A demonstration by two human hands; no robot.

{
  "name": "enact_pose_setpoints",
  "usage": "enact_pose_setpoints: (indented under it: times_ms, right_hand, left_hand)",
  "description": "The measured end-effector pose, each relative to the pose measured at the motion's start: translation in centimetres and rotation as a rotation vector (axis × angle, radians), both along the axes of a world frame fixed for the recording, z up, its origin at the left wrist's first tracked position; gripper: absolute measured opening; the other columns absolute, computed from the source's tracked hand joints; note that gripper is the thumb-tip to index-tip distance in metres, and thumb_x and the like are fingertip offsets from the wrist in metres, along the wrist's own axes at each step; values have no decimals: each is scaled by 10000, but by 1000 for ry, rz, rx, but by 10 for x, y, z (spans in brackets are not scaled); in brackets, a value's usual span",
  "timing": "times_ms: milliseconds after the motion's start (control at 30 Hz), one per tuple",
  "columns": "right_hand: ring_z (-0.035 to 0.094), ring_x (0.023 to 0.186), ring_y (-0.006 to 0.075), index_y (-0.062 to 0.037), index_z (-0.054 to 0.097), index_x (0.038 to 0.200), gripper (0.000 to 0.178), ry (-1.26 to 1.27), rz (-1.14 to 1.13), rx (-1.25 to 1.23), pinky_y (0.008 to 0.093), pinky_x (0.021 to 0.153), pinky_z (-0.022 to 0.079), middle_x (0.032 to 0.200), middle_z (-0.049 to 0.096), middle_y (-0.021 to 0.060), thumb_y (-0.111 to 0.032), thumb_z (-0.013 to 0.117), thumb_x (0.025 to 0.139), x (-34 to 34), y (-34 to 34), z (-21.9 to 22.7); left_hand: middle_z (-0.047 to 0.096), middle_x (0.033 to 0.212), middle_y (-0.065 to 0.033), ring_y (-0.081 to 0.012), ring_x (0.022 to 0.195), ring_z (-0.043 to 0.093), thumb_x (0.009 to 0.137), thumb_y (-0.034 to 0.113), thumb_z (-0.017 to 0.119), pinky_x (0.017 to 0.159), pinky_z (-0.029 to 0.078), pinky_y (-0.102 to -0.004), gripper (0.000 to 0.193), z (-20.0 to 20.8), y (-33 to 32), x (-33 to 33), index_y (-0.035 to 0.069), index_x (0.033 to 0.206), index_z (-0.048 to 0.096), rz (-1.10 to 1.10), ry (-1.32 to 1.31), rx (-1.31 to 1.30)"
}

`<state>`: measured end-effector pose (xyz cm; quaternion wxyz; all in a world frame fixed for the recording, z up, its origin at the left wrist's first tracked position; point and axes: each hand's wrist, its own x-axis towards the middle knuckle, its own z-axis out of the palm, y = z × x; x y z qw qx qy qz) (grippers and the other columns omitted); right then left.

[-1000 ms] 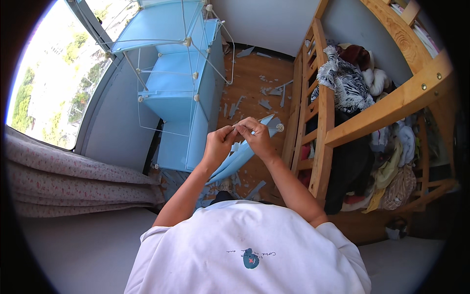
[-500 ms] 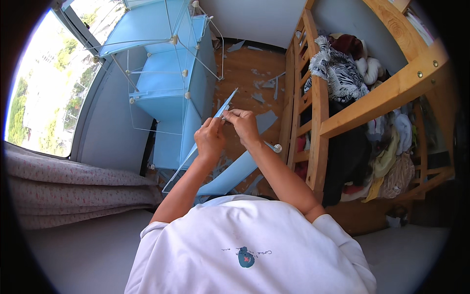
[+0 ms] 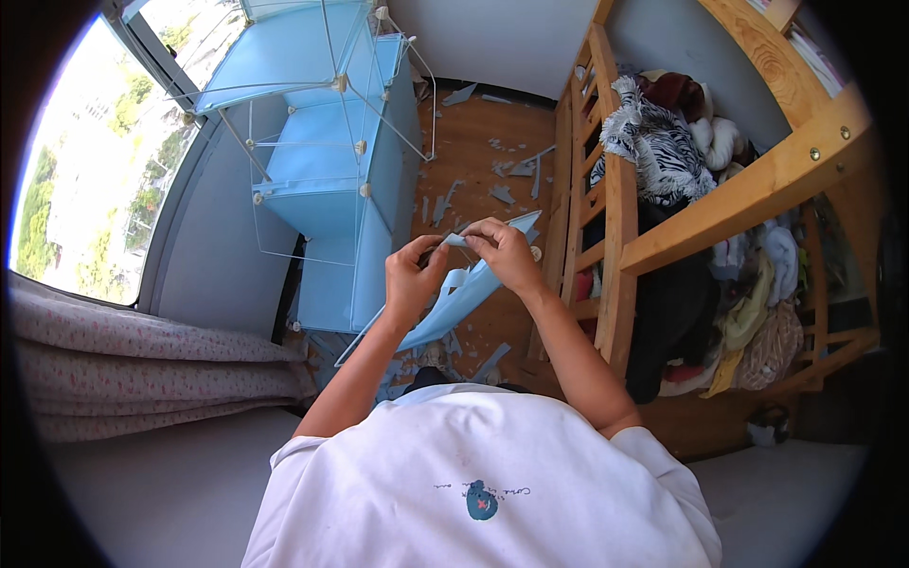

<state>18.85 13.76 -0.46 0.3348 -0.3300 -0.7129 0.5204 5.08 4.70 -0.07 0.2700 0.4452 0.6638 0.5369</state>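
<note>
A light blue plastic sheet panel hangs at a slant in front of me, along a thin wire edge. My left hand is closed, its thumb and fingers pinching that edge. Close beside it, my right hand pinches a loose flap of blue sheet that spans the short gap between my fingertips. A curled torn strip shows just below the hands. Part of the panel lies behind my left forearm.
A blue cube shelf with thin wire frames and round connectors stands at the left, near a window. Torn scraps litter the wooden floor. On the right is a wooden bed frame holding clothes and a zebra-striped fluffy item. A curtain hangs left.
The panel has turned from steeply upright to a wider slant, leaning right. My right hand has moved right and slightly down; the left has shifted a little down. A blue flap now stretches between them.
</note>
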Motion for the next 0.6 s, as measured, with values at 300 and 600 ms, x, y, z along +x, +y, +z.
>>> enact_pose_setpoints:
  times_ms: [300,600]
  right_hand:
    - [606,804,163,-31,633,964,177,-165,6,31,295,711,470,873,611,71,-77,630,794,7,-3,0]
    - [588,707,218,-51,646,916,161,-101,-113,262,307,641,457,834,619,58,-119,637,770,3,3,-17]
  left_hand:
    - [599,758,10,-43,717,505,843,126,598,617,412,-197,191,-8,2,-10,-35,933,650,-41,-274,-44]
    - [446,581,91,4,497,296,843,183,615,444,189,-190,195,7,1,-13,21,936,666,-75,-492,-13]
